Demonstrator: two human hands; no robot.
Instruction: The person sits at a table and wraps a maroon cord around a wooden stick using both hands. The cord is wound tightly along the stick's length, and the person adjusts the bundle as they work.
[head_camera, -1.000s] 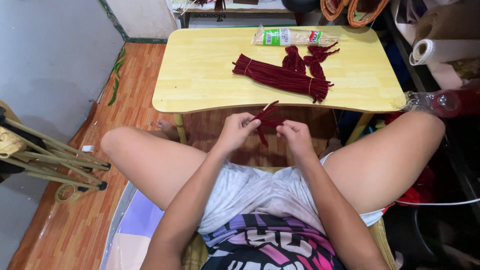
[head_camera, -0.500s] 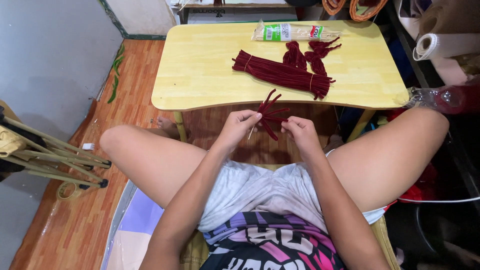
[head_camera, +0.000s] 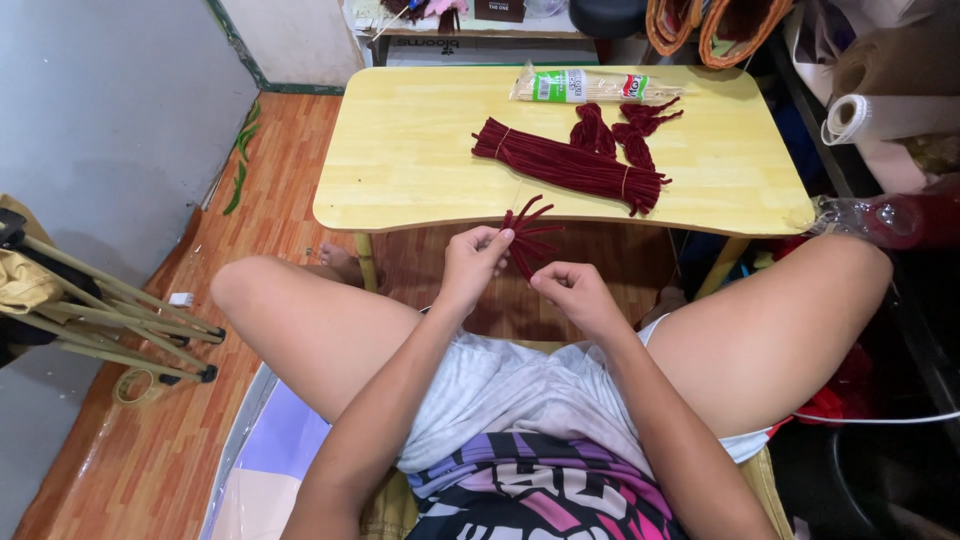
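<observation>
Pinching one small bunch of dark red fuzzy pipe cleaners (head_camera: 525, 238) just before the yellow wooden table (head_camera: 420, 150), left hand (head_camera: 472, 262) grips its base while right hand (head_camera: 575, 290) curls closed below. One long bundle (head_camera: 565, 165) and two twisted pieces (head_camera: 615, 130) lie on top.

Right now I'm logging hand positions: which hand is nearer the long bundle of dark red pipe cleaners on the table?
Right. The right hand sits just below the long bundle, near the table edge; the left hand is further left, pinching a small cluster.
</observation>
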